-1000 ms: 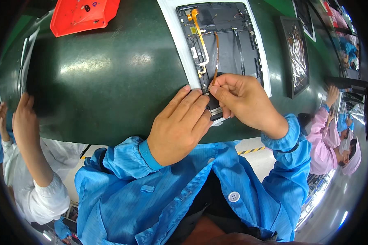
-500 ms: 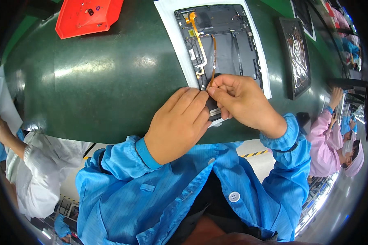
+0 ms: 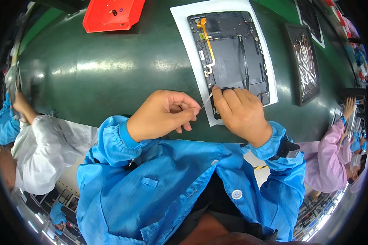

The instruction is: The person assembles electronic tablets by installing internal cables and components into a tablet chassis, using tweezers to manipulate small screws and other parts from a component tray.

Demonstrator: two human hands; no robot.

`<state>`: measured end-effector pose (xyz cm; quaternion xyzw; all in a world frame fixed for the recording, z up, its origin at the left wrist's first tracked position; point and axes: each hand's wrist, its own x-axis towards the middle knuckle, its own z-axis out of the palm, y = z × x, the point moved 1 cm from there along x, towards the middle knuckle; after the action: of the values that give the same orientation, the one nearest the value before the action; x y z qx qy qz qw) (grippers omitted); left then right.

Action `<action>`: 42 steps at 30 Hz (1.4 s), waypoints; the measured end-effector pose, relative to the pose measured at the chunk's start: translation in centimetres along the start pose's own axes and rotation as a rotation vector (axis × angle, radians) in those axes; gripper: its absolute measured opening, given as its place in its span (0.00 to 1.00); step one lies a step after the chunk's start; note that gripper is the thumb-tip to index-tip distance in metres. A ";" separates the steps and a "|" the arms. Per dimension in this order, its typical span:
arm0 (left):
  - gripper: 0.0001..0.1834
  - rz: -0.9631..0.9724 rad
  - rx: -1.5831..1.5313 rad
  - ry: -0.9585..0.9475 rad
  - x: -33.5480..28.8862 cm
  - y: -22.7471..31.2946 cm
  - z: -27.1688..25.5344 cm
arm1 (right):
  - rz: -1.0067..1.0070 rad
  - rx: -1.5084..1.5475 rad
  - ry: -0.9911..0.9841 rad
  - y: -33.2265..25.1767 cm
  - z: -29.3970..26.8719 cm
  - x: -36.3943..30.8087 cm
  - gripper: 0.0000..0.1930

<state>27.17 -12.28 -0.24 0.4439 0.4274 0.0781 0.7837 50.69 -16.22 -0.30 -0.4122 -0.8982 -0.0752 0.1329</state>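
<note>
Your left hand (image 3: 167, 112) is raised over the dark green tabletop (image 3: 110, 81), left of the white rectangular sheet (image 3: 185, 36). Its thumb and index finger are pinched together on the lower end of a thin, pale, narrow strip (image 3: 207, 99). Your right hand (image 3: 241, 114) covers the near end of the black, flat, rectangular device housing (image 3: 229, 57), fingers bent down at its near left corner; whether they clamp anything cannot be told, as the knuckles hide the contact.

Governing relation: the strip's long axis slants from your left fingertips away from you and rightward, to your right fingertips at the housing's edge. The housing lies on the sheet, to the right of your left hand and mostly beyond your right, which is the nearer of the 2. Its long axis points away from you, far end leaning slightly left.

Inside the housing, 1 orange flexible ribbon cable (image 3: 209, 41) runs along the left side and 1 black flat cable (image 3: 244, 61) lies right of centre.
</note>
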 end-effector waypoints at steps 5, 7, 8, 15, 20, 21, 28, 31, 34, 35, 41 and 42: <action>0.15 0.051 -0.049 0.080 0.8 -0.8 1.1 | 0.128 0.131 0.088 0.2 0.6 -0.5 0.17; 0.17 0.045 -0.052 0.083 0.4 -0.6 1.5 | 0.145 0.214 0.110 0.1 0.1 -0.6 0.17; 0.20 0.041 -0.058 0.086 0.3 -0.5 1.7 | 0.146 0.217 0.111 0.0 0.0 -0.5 0.17; 0.24 0.052 -0.019 0.068 -0.3 -0.5 1.4 | 0.170 0.494 0.213 -0.5 -0.1 -0.5 0.15; 0.22 -0.008 0.009 -0.014 -0.7 -0.5 0.7 | 0.155 0.492 0.265 -0.9 -0.3 -0.5 0.15; 0.22 -0.006 0.008 -0.009 -0.7 -0.5 0.5 | 0.167 0.490 0.262 -0.9 -0.3 -0.5 0.15; 0.11 0.006 -0.027 0.033 -0.3 -0.6 0.5 | 0.156 0.511 0.211 -0.8 -0.5 -0.5 0.14; 0.08 0.098 0.067 0.114 -0.4 -0.7 1.4 | 0.196 0.563 0.245 -1.1 -0.8 -0.3 0.14; 0.07 0.218 0.194 0.206 -0.2 -1.3 2.1 | 0.203 0.614 0.252 -1.1 -0.7 0.0 0.12; 0.07 0.282 0.237 0.261 -0.2 -1.4 2.4 | 0.204 0.611 0.250 -1.0 -0.7 0.1 0.12; 0.08 0.662 0.746 0.472 -0.7 -0.5 3.5 | 0.203 0.592 0.234 -1.1 -0.8 0.4 0.12; 0.08 0.663 0.742 0.470 -0.6 -0.6 3.5 | 0.213 0.601 0.222 -1.0 -0.8 0.4 0.12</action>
<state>29.25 -15.13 0.49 0.7719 0.4271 0.2621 0.3913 49.79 -16.76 0.59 -0.4353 -0.8123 0.1626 0.3525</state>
